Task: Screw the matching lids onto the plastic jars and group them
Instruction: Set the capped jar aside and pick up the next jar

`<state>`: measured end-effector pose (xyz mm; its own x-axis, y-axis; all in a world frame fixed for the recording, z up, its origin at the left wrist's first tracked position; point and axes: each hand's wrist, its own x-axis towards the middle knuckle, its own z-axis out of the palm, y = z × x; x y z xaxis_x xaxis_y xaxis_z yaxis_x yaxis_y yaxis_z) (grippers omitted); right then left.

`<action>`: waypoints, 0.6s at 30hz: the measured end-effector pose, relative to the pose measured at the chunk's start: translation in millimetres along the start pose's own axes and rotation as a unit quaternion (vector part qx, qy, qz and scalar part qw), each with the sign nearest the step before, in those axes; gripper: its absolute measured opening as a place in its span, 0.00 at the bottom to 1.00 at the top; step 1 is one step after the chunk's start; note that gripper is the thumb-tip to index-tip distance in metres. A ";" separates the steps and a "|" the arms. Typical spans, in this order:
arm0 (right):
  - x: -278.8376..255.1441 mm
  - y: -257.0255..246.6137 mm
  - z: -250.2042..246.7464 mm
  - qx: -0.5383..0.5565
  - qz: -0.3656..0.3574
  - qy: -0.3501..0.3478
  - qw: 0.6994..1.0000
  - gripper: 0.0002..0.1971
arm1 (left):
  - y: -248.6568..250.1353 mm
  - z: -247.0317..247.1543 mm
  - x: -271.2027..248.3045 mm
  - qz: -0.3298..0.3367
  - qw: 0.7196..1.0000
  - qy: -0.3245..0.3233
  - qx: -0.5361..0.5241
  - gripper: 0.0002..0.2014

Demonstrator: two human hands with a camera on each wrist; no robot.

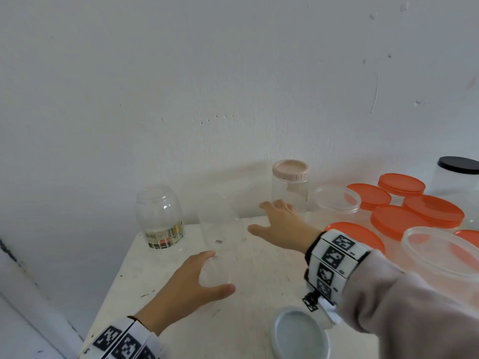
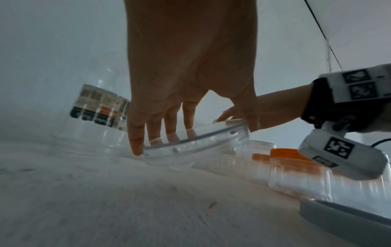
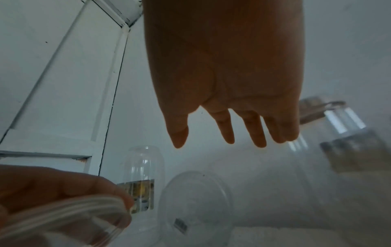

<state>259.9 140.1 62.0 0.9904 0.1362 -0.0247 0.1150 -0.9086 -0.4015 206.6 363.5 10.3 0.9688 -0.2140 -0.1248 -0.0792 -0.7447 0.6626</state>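
Observation:
My left hand [image 1: 220, 270] grips a clear round lid [image 1: 216, 272] just above the white table, thumb on one side of the rim and fingers on the other. In the left wrist view the fingers [image 2: 137, 143] curl over the lid [image 2: 196, 142]. Just behind it stands a clear unlidded jar [image 1: 220, 224] with a small barcode sticker. My right hand [image 1: 259, 216] reaches toward that jar with fingers spread and holds nothing. From the right wrist the open hand [image 3: 203, 143] hovers above the jar [image 3: 196, 200], with the lid [image 3: 67, 213] at lower left.
A labelled clear jar [image 1: 160, 216] stands at the back left near the table's left edge. A pink-lidded jar [image 1: 290, 187] is behind my right hand. Several orange-lidded jars [image 1: 399, 221], a clear-lidded jar [image 1: 337, 200] and a black-lidded jar [image 1: 458, 172] crowd the right. A grey lid [image 1: 300, 335] lies near the front.

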 end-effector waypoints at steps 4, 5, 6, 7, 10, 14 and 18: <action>33.9 -39.7 15.7 0.032 0.016 -0.043 0.998 0.38 | -8.7 -12.5 -6.5 -0.019 0.996 0.035 -0.074 0.50; 41.1 -47.7 18.9 0.036 0.026 -0.045 0.998 0.39 | -10.9 -14.9 -7.6 -0.025 0.995 0.043 -0.088 0.49; 47.4 -54.7 21.9 0.039 0.037 -0.045 0.998 0.40 | -13.1 -17.3 -8.8 -0.032 0.993 0.050 -0.102 0.49; 53.3 -60.5 24.4 0.042 0.050 -0.044 0.997 0.41 | -15.5 -19.6 -9.9 -0.039 0.991 0.054 -0.113 0.49; 67.3 -70.3 32.3 0.062 0.086 -0.053 0.993 0.43 | -21.9 -25.2 -13.7 -0.046 0.988 0.053 -0.135 0.48; 75.7 -72.5 42.2 0.092 0.114 -0.092 0.985 0.46 | -25.6 -30.2 -18.8 -0.059 0.987 0.052 -0.142 0.48; 77.5 -68.9 44.4 0.113 0.123 -0.089 0.982 0.45 | -24.8 -32.8 -22.9 -0.065 0.987 0.055 -0.139 0.50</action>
<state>325.3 230.8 47.1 0.9546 0.0088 -0.2979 -0.1658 -0.8151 -0.5552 194.1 407.5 20.9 0.9874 -0.0466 -0.1509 0.0999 -0.5558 0.8253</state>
